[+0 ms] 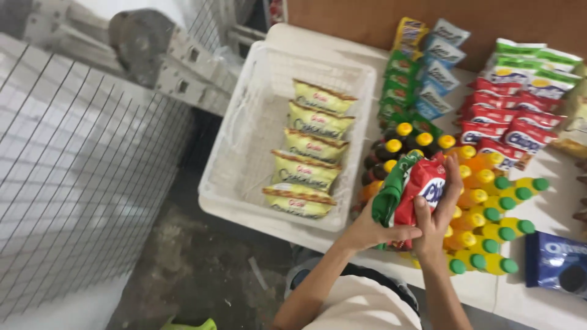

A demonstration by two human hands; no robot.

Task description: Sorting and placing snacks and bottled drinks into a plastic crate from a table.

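Observation:
My left hand (pixel 373 230) grips the lower edge of a green snack packet (pixel 391 190) and a red snack packet (pixel 420 183) held together. Against the red packet's right side my right hand (pixel 439 211) is wrapped, fingers pointing up. Both packets hover over rows of small bottles (pixel 489 214) with yellow and green caps lying on a white table (pixel 538 305). To the left stands a white plastic basket (pixel 244 153) holding a row of yellow snack packets (pixel 309 153).
More red packets (pixel 507 125), green packets (pixel 400 85) and blue packets (pixel 437 73) lie in rows at the table's back. A blue biscuit pack (pixel 556 260) sits at the right edge. A wire mesh panel (pixel 79 165) fills the left, above a dirty floor (pixel 195 269).

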